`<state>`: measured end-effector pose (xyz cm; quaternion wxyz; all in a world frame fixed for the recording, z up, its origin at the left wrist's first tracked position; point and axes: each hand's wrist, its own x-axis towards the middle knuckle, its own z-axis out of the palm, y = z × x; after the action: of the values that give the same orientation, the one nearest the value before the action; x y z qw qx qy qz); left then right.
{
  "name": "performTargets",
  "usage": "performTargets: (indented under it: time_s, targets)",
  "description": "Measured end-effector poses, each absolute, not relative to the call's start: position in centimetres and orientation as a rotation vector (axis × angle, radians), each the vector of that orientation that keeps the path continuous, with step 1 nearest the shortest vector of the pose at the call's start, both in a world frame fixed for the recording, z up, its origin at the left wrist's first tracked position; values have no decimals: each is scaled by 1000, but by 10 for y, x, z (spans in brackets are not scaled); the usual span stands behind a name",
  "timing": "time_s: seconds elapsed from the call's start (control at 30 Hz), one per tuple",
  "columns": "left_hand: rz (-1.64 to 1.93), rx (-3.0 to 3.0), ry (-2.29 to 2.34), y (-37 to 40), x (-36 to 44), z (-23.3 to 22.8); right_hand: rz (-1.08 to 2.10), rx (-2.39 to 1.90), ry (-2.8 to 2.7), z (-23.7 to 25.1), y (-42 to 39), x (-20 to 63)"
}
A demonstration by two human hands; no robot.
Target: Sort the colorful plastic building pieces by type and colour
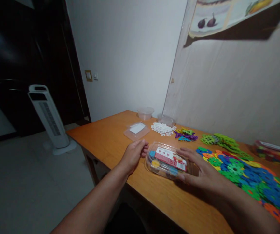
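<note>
"Where is the box (pixel 163 166) being kept?"
"It is being borne by the table (pixel 101 131), near the front edge. Its 3 o'clock end is being clasped between the fingers and thumb of the right hand (pixel 205 172)."
"And the left hand (pixel 133 156)?"
"It is being held half-open at 9 o'clock, fingers loosely bent; whether the box is being touched cannot be told."
"Is any writing being shown?"
"A red and white label (pixel 170 158) is being displayed on top. A barcode (pixel 181 166) is being shown at its 4 o'clock corner, but the characters are being blurred beyond reading."
"And around it?"
"White cards (pixel 163 128) are being seen at 12 o'clock, bright discs (pixel 254 175) at 3, and a lid (pixel 130 134) at 10 to 11, by which a white sheet (pixel 137 128) is being carried."
</note>
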<state>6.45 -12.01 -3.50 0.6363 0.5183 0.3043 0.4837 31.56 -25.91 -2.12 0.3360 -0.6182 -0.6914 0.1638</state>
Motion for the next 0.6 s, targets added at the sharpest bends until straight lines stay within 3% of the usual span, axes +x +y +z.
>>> performTargets:
  time_s: [0.6]
  targets:
    - [1027, 1167, 668, -133, 69, -25, 657, -1603, -1706, -26, -258, 314]
